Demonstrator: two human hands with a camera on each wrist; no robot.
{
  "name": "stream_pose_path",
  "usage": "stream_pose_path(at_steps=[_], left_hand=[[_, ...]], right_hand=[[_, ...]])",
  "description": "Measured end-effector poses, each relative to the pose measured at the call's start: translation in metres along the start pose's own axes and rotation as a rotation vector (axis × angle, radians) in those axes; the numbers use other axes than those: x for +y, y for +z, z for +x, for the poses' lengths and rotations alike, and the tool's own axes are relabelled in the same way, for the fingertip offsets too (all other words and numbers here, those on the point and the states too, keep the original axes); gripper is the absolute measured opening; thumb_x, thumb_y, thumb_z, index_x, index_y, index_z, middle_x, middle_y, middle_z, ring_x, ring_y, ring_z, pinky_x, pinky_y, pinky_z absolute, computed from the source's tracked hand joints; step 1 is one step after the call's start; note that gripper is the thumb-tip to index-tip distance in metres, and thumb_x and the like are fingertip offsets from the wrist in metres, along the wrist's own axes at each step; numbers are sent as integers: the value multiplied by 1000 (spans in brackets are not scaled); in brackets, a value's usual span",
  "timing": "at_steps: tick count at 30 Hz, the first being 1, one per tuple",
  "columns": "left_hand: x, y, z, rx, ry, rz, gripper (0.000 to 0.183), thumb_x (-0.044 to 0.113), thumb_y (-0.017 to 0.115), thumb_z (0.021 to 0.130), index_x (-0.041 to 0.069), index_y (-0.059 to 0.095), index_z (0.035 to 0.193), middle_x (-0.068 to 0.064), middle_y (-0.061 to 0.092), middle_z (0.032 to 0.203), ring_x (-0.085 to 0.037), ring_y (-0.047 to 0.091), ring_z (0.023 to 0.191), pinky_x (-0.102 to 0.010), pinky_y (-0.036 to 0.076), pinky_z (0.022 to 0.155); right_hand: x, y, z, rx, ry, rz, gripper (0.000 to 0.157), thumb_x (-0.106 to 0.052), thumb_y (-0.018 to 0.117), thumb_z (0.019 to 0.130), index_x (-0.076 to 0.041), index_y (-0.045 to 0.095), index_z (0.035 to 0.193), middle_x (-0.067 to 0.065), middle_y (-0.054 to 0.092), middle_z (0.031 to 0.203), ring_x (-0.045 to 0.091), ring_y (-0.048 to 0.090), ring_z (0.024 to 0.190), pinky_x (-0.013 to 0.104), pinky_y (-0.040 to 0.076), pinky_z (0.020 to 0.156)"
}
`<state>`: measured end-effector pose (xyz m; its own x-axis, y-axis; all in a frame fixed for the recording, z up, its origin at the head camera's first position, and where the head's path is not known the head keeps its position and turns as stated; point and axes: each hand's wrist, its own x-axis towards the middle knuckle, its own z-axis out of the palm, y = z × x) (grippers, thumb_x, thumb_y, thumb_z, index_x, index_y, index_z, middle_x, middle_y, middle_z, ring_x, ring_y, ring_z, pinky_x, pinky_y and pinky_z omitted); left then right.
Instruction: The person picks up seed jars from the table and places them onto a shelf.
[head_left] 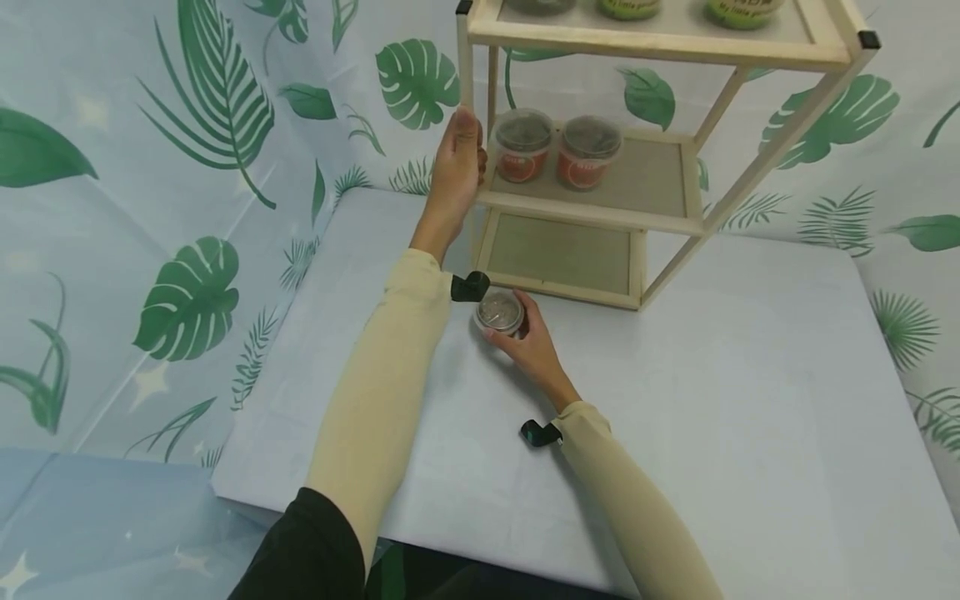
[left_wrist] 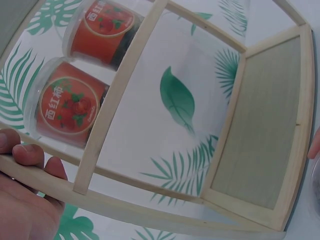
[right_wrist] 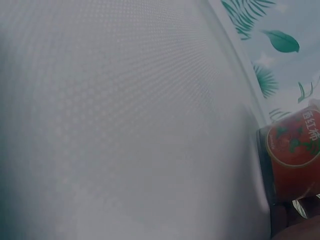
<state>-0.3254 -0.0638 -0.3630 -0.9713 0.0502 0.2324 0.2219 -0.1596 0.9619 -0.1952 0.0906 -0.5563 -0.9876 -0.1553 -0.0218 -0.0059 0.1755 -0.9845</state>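
Observation:
My left hand grips the left front post of a wooden shelf rack, its fingers curled round the wood. On the white tabletop, in front of the rack's bottom shelf, a small clear-lidded cup stands at the fingers of my right hand. Thumb and fingers hold this cup from its sides. In the right wrist view the cup's red tomato-picture label shows; most of that hand is out of frame there.
Two similar red-labelled cups, a left one and a right one, stand on the middle shelf. Several green-labelled cups are on the top shelf. Leaf-patterned cloth hangs behind the white table.

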Motion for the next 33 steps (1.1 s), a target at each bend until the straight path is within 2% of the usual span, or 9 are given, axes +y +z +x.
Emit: stream_pose_path(at_steps=[4,7,11,22,28,33], left_hand=[[0,-1,1,1,-14,-2,34,38,25,120,16,37,96,0,29,75,-10,26,63,-23,25,59],[-1,-2,0,1,3,0,34,38,25,120,17,37,96,2,29,75,-10,26,63,-23,25,59],[-3,-2,0,-12,14,-1,34,39,24,120,17,38,97,3,30,75,-10,27,64,-22,25,59],[-5,0,-1,-8,-13,11,36,40,24,120,17,37,97,2,30,76,-10,27,65,-23,26,60],[-4,0,0,-6,6,-10,35,39,24,120,17,37,96,2,29,74,-10,26,63,-22,25,58],[-2,-1,0,3,26,-5,34,37,25,121,18,37,95,3,30,74,-9,28,63,-22,26,58]], right_hand=[[9,1,1,14,-22,8,90,-14,81,97,-3,25,167,23,31,167,34,31,156,43,24,126],[15,1,2,15,-28,6,90,-15,82,96,-5,26,167,21,33,166,32,33,155,42,26,126],[14,-1,-2,23,-19,-6,91,-16,82,95,-5,27,166,21,36,164,33,37,152,45,29,125],[11,-13,-9,32,0,-55,93,-26,85,94,-7,30,166,18,42,161,31,43,147,47,34,121],[2,-23,-10,50,-13,-75,88,-26,85,94,-9,35,164,18,47,155,35,52,134,51,40,114],[-7,-29,-10,59,-16,-108,90,-28,83,95,-8,32,166,19,46,157,36,52,133,52,41,112]])
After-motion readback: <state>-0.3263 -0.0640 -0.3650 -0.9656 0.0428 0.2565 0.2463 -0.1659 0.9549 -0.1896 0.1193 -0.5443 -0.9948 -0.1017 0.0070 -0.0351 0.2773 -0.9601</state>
